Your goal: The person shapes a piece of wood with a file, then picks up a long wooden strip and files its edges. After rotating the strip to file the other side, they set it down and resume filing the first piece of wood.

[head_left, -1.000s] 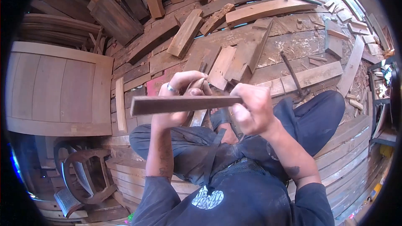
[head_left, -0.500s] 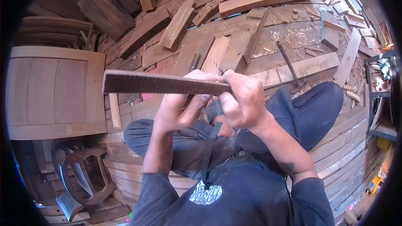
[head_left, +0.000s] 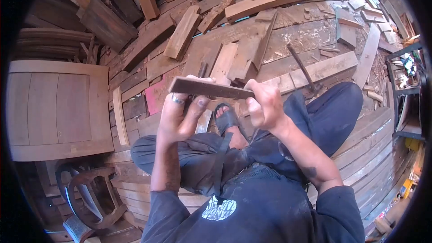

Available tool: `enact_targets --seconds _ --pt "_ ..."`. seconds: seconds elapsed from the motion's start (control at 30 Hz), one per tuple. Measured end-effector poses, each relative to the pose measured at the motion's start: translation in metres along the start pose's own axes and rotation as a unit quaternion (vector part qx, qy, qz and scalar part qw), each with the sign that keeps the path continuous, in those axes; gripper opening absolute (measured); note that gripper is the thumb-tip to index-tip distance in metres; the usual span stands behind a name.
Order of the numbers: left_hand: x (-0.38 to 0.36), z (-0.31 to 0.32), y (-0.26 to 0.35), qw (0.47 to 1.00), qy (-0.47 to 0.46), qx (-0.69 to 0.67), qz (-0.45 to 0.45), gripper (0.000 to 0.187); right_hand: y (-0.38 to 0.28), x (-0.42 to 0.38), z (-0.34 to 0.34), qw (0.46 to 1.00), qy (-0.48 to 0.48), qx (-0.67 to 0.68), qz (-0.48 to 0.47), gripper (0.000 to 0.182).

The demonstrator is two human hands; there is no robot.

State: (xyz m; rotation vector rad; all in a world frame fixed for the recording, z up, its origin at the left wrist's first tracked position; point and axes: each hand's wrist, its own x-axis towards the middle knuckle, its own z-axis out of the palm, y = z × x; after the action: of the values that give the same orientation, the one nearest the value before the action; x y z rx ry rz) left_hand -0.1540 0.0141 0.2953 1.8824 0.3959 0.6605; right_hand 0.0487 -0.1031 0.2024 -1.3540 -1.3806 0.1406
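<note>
A long, flat dark strip (head_left: pixel 211 89), with a toothed-looking face a moment ago, spans the space between my hands above my lap. Around its left end are the fingers and thumb of my left hand (head_left: pixel 182 114), which wears a ring. My right hand (head_left: pixel 266 103) pinches the strip's right end between thumb and fingers. Something dark and rod-like (head_left: pixel 203 69) shows just beyond my left fingers. Below the strip is a foot in a dark sandal (head_left: pixel 228 119), between my crossed legs.
A panelled wooden piece (head_left: pixel 60 108) lies at the left, above a curved wooden frame (head_left: pixel 92 198). Boards (head_left: pixel 182 31) and shavings cover the floor ahead. A hammer-like tool (head_left: pixel 300 66) leans by my right knee. A metal shelf (head_left: pixel 407 91) stands at the right.
My left hand has moved nearer the strip's left end, and the strip looks shorter and more tilted. The view has shifted slightly, and the sandalled foot shows more fully.
</note>
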Motion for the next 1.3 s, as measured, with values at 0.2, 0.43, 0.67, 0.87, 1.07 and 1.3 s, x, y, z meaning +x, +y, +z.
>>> enact_targets --seconds 0.2,0.43,0.67,0.87,1.07,1.3 --pt "0.002 0.008 0.004 0.999 -0.021 0.019 0.03 0.031 -0.027 0.019 0.001 1.0 -0.005 0.005 -0.02 0.023" --pt "0.014 -0.023 0.003 0.995 -0.004 0.003 0.098 0.035 0.07 -0.058 -0.011 0.985 0.004 0.005 0.172 0.028" --pt "0.02 -0.032 0.005 0.992 0.026 0.041 0.115 0.037 0.073 -0.058 0.002 0.955 0.062 0.156 0.245 0.031" --pt "0.015 -0.028 0.006 0.996 0.059 -0.017 0.071 0.029 0.07 -0.075 0.007 0.926 0.049 0.218 0.305 0.032" --pt "0.015 -0.036 0.006 0.998 0.009 -0.017 0.062 0.033 0.067 -0.072 0.003 0.934 0.039 0.2 0.293 0.031" --pt "0.024 -0.021 0.002 0.995 0.018 0.086 0.042 0.035 -0.002 -0.007 -0.011 0.976 -0.023 0.199 0.09 0.024"
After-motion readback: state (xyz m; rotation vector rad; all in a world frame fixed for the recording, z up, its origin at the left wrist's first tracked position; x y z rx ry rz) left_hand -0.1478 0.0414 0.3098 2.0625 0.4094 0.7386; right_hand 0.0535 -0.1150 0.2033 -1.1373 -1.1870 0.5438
